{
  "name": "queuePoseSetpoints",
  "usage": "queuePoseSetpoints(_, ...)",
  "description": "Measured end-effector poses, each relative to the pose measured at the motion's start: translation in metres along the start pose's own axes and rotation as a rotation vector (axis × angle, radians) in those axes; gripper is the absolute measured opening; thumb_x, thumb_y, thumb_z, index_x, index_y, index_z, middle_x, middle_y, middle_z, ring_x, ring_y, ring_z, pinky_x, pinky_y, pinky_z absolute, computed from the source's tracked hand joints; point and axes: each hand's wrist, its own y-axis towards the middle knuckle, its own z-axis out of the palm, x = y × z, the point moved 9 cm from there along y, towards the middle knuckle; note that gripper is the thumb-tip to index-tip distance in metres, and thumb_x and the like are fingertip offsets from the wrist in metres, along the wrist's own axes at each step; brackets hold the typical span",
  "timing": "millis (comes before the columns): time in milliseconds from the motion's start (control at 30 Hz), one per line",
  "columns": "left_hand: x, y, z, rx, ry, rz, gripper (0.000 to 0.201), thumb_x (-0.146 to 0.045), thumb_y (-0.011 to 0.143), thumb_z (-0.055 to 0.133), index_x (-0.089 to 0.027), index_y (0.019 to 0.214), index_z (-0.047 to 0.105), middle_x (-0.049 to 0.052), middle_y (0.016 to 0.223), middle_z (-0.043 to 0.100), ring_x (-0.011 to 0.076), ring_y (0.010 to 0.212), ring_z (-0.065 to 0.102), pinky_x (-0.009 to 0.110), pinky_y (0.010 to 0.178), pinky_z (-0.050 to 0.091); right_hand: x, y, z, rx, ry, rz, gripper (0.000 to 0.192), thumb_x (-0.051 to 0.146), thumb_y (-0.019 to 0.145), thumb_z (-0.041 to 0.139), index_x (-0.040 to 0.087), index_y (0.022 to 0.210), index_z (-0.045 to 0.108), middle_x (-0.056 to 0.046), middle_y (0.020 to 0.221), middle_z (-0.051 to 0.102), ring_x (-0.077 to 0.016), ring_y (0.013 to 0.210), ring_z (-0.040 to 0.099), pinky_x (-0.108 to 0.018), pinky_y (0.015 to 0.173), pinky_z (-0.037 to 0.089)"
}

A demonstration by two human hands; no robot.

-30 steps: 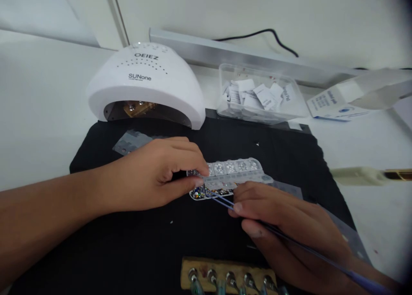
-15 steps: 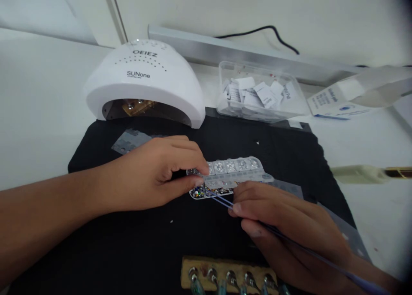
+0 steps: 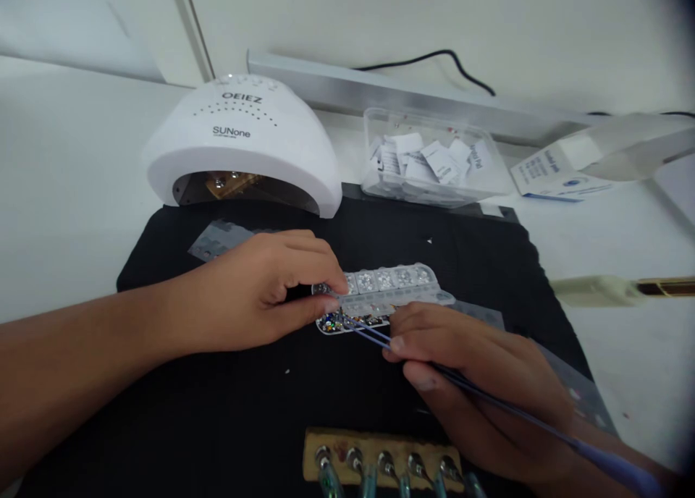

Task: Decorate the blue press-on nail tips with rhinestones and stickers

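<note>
On the black mat lies a clear compartment case [image 3: 385, 279] with small rhinestones in its cells, clear ones in the back row and coloured ones in front. My left hand [image 3: 287, 284] pinches the left end of the case between thumb and fingers. Purple tweezers [image 3: 369, 333] are gripped in my right hand [image 3: 467, 375], their tips reaching into the front row near my left thumb. Whether the tips hold a stone is too small to see. Part of the front row is hidden behind my right fingers.
Behind stands a white nail lamp [image 3: 239, 147] with a wooden piece inside. A clear box [image 3: 434, 183] of paper packets and a white carton [image 3: 559, 169] are at the back right. A wooden strip [image 3: 342, 444] bearing nail tips sits in front; a brush [image 3: 597, 289] appears at right.
The whole view has shifted slightly. Both hands stay almost in place, with the left on the case and the tweezer tips still in its front row.
</note>
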Motion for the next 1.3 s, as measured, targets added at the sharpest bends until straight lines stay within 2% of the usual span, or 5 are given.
queuePoseSetpoints(133, 0.0002, 0.0002, -0.0006, -0.006, 0.001, -0.001, 0.011, -0.016, 0.092, 0.058, -0.016, 0.098, 0.067, 0.002, 0.095, 0.068, 0.0096, 0.091, 0.062, 0.019, 0.081, 0.049, 0.0008, -0.001, 0.0026, 0.043, -0.018, 0.012, 0.012, 0.011, 0.089, 0.056, 0.017, 0.097, 0.061, -0.006, 0.084, 0.072, -0.018, 0.083, 0.072, -0.027, 0.065, 0.06)
queuePoseSetpoints(1067, 0.0002, 0.0006, -0.0005, -0.003, -0.021, 0.008, 0.011, -0.015, 0.092, 0.058, -0.016, 0.099, 0.067, 0.004, 0.096, 0.069, 0.0117, 0.091, 0.063, 0.022, 0.081, 0.05, 0.0024, -0.0007, -0.0023, 0.004, 0.046, -0.001, 0.018, 0.006, 0.084, 0.056, 0.017, 0.098, 0.062, -0.007, 0.081, 0.071, -0.0187, 0.079, 0.072, -0.028, 0.064, 0.06)
queuePoseSetpoints(1300, 0.0002, 0.0004, -0.0003, -0.003, -0.019, 0.004, 0.011, -0.016, 0.092, 0.058, -0.015, 0.098, 0.067, 0.004, 0.095, 0.069, 0.0122, 0.091, 0.063, 0.022, 0.08, 0.05, 0.0048, -0.0008, 0.0006, 0.045, 0.02, -0.005, 0.02, 0.007, 0.085, 0.056, 0.019, 0.1, 0.061, -0.006, 0.083, 0.072, -0.0189, 0.078, 0.072, -0.03, 0.064, 0.061)
